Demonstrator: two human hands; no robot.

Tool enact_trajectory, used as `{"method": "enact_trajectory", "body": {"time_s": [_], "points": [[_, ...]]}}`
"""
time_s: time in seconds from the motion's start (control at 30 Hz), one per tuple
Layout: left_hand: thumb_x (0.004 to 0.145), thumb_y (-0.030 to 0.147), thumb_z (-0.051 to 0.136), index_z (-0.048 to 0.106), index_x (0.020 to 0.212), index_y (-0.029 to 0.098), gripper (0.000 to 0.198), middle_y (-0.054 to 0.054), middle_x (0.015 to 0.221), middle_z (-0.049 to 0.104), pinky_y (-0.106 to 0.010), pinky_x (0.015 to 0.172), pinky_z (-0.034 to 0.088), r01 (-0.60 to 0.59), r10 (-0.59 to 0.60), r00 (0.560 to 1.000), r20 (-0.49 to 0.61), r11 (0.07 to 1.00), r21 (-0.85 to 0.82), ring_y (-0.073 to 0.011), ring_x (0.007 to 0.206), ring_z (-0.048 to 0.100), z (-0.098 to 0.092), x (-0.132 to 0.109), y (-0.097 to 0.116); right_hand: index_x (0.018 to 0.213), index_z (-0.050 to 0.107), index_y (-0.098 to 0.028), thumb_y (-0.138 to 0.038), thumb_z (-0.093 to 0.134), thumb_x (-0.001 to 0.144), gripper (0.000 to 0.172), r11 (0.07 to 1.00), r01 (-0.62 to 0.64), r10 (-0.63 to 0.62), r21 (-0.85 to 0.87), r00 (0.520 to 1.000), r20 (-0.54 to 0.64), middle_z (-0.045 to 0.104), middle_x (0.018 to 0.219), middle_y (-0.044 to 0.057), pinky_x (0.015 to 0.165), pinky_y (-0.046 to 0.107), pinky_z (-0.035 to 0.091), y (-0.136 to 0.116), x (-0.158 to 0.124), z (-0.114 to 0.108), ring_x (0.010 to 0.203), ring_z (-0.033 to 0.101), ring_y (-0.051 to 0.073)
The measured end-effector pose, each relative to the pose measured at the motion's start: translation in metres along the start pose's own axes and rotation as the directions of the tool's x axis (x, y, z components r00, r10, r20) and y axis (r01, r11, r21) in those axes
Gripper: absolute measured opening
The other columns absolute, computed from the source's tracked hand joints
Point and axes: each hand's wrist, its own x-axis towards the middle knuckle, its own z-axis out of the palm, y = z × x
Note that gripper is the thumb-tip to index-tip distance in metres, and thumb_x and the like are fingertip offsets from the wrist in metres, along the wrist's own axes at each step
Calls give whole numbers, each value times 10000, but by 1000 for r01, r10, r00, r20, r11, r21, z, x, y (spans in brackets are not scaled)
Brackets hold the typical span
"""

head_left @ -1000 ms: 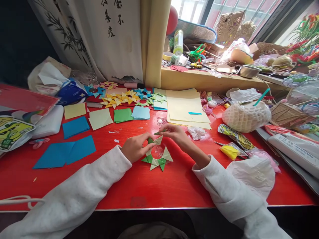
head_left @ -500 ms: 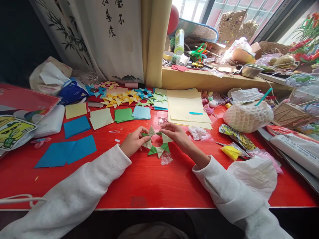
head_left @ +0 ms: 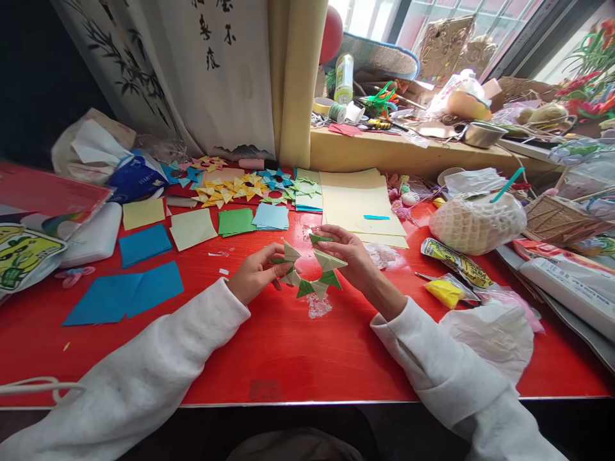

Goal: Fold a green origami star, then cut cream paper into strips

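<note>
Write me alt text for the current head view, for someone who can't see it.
A person's left hand and right hand hold an unclosed ring of folded green and cream paper over a red table. Farther back lie coloured paper squares and paper stars; a cluttered windowsill stands behind.

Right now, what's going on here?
A person's left grip and right grip hold a folded-paper ring of green and cream pieces from either side, over the red table. A gap shows at its far side, between the two grips. Beyond lie a green paper stack and yellow paper stars.
</note>
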Motion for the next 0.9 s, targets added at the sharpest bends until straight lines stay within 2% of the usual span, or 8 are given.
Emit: {"method": "enact_trajectory", "body": {"time_s": [0.1,0.17,0.37,0.57,0.63,0.7,0.8,0.9], "points": [[754,313,549,494,887,170,203,-34,801,600,-237,500,491,-28,29,999,22,999,-15,-153,687,606,0,0,-1,825,594,-208,-179,636,656,177,1000,-10,9,20,998,58,602,946,0,766,283,462,1,-3,5,819,588,124],[757,310,545,490,881,169,196,-40,808,607,-240,507,490,-43,43,998,37,999,-19,-170,721,616,0,0,-1,751,602,-194,-185,631,664,93,1000,-4,4,0,997,72,599,962,6,777,270,454,1,-4,8,853,575,125],[776,278,524,519,865,169,141,-43,843,607,-237,529,477,-136,136,986,93,991,-7,-185,766,626,2,-2,1,1029,531,-247,-201,615,681,362,989,128,-129,-78,992,-11,584,1065,16,905,320,394,-1,-6,17,1054,496,158],[786,247,510,546,860,177,108,-51,884,612,-265,608,476,-195,188,978,93,978,76,-174,816,595,3,-4,4,838,579,-250,-205,565,734,114,960,260,-259,-99,966,25,551,1144,-24,964,385,352,-15,-18,26,1097,481,170],[792,245,498,556,868,177,117,-64,923,611,-277,646,480,-217,206,974,99,969,117,-181,863,577,2,-4,2,760,567,-247,-235,558,744,22,953,277,-275,-126,961,38,589,1076,-28,918,410,395,-20,-23,27,1047,521,180],[792,246,495,560,870,181,120,-69,975,602,-282,691,477,-238,224,969,104,958,162,-194,937,550,1,-4,1,734,571,-245,-262,557,750,28,938,292,-279,-185,956,94,636,938,-18,841,405,451,-24,-27,28,943,577,182],[780,253,511,555,886,187,132,-63,993,593,-292,739,473,-262,245,964,100,939,225,-191,948,542,1,-3,-1,772,624,-234,-267,551,761,81,852,350,-267,-390,930,251,646,803,3,746,351,487,-30,-32,28,801,606,167],[768,242,530,551,920,186,164,-54,941,597,-304,765,475,-288,271,958,99,904,315,-170,877,562,1,-3,-2,872,645,-241,-232,525,781,151,704,413,-242,-578,904,352,642,816,6,677,303,485,-32,-34,28,741,596,147]]}}
